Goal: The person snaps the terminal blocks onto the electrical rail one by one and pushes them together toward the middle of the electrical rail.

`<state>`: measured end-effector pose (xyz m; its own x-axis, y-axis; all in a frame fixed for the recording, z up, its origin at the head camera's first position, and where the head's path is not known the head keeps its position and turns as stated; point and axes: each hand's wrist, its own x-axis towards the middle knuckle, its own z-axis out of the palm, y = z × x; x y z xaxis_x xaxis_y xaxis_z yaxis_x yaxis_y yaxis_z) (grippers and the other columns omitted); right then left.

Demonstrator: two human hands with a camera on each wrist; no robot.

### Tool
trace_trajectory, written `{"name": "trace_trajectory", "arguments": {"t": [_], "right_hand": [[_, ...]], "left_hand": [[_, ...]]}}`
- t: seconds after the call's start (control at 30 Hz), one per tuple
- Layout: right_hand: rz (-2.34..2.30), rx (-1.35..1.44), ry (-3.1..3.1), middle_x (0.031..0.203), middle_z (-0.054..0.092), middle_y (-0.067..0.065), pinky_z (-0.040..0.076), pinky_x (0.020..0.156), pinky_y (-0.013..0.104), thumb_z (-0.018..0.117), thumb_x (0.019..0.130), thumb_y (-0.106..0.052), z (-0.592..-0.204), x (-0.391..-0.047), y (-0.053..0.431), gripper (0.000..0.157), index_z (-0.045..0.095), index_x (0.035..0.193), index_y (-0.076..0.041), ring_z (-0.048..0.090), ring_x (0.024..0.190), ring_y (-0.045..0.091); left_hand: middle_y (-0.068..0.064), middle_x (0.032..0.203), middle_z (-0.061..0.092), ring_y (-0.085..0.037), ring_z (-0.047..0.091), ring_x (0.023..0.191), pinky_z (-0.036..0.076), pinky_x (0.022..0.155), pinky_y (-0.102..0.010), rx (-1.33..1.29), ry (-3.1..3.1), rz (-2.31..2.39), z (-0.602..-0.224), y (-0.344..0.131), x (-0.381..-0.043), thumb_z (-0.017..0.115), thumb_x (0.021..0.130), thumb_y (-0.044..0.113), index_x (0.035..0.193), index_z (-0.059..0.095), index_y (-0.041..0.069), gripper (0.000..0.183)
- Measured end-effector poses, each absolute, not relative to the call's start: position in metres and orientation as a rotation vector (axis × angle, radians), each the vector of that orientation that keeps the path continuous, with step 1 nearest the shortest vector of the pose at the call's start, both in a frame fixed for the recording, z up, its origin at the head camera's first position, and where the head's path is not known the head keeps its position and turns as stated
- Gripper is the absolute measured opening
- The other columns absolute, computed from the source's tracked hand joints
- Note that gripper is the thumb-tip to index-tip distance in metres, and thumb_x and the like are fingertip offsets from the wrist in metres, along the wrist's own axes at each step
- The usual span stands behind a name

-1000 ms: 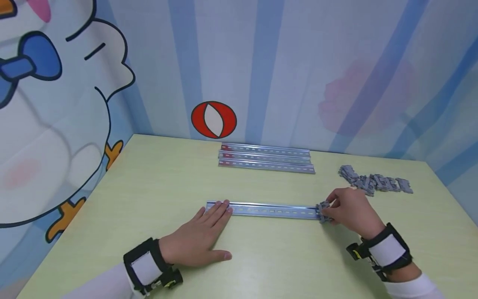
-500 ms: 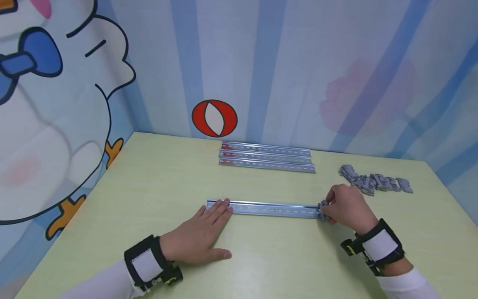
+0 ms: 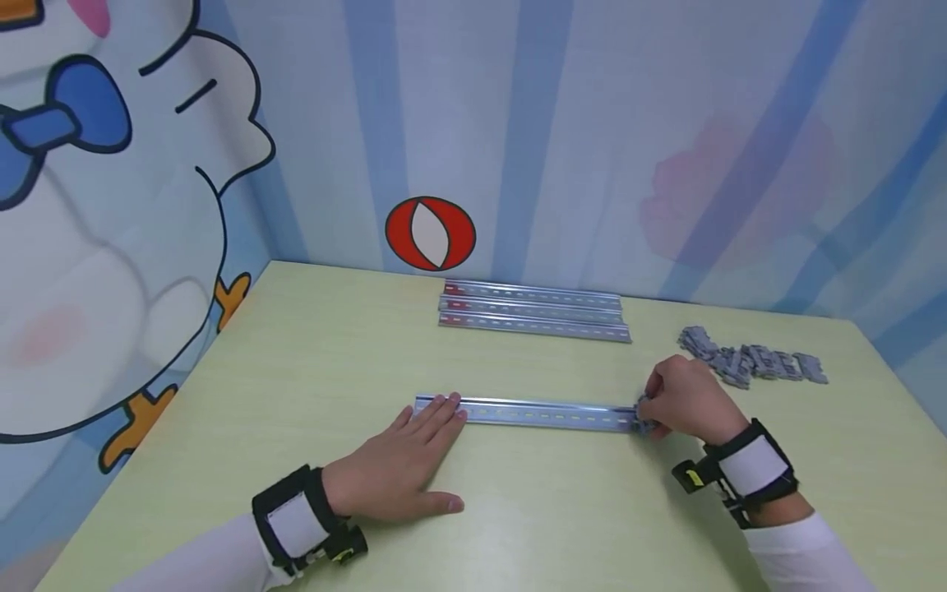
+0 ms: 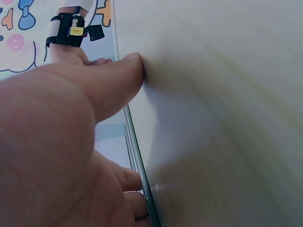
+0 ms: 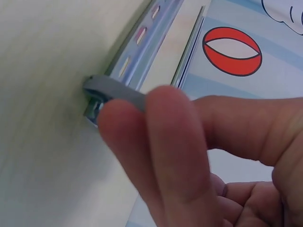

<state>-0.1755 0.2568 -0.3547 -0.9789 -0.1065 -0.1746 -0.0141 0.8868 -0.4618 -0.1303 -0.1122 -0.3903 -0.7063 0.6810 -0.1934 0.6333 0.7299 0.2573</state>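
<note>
A: Edges first. Where's the rail?
B: Silver slotted rail (image 3: pixel 547 413), mid-bench, running left to right, well in from the left and right edges of the bench (image 3: pixel 533 510). A strip of bench top separates it from the back rails (image 3: pixel 533 310); more bench top on the near side.
A: Hands?
B: Left hand (image 3: pixel 399 469) lies flat over the rail's left end, fingers straight, grasping nothing. Right hand (image 3: pixel 691 401) at the other end, fingers and thumb pinching a grey clip (image 5: pixel 111 87) against the rail's right end. Can't tell if it's seated.
A: What's around, what's in the way?
B: Back rails sit side by side near the back edge, red at their left ends. Heap of grey clips (image 3: pixel 750 362) toward the back right corner, just beyond the right hand. Left hand covers part of the rail; right hand's fingers hide some of the clip. Printed backdrop (image 3: pixel 592 148) rises along the back edge.
A: Counts?
B: One rail under the hands, three behind, one clip pinched. Heap overlaps, can't count. Two wrist straps (image 3: pixel 299 526), one per arm.
</note>
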Motion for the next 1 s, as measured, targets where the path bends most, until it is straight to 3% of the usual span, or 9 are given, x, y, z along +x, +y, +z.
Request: {"name": "trace_trajectory", "arguments": {"t": [0.3,0.6,1.0], "right_hand": [[-0.718,-0.113,2.843,0.074,0.078,0.01,0.057,0.056,0.03,0.072,0.086,-0.02,-0.346,-0.167,0.264,0.028,0.072,0.097,0.005,0.074,0.058,0.016],[-0.853,-0.069,2.789,0.086,0.078,0.017,0.062,0.061,0.035,0.072,0.085,-0.015,-0.354,-0.17,0.271,0.024,0.074,0.097,0.006,0.075,0.063,0.018],[-1.015,-0.055,2.763,0.08,0.078,0.013,0.061,0.061,0.034,0.073,0.085,-0.016,-0.36,-0.172,0.263,0.022,0.075,0.094,0.004,0.074,0.062,0.016]], "left_hand": [[-0.013,0.167,0.004,-0.029,0.006,0.153,0.019,0.121,-0.056,1.041,2.691,0.209,-0.392,-0.113,-0.13,0.052,0.09,0.064,0.158,0.013,0.005,0.097],[-0.011,0.167,0.0,-0.026,0.001,0.153,0.016,0.122,-0.054,1.034,2.673,0.184,-0.397,-0.113,-0.132,0.049,0.09,0.067,0.159,0.009,0.008,0.098],[-0.013,0.167,0.001,-0.029,0.002,0.153,0.016,0.122,-0.052,1.049,2.66,0.202,-0.394,-0.113,-0.131,0.05,0.091,0.064,0.158,0.01,0.006,0.097]]}}
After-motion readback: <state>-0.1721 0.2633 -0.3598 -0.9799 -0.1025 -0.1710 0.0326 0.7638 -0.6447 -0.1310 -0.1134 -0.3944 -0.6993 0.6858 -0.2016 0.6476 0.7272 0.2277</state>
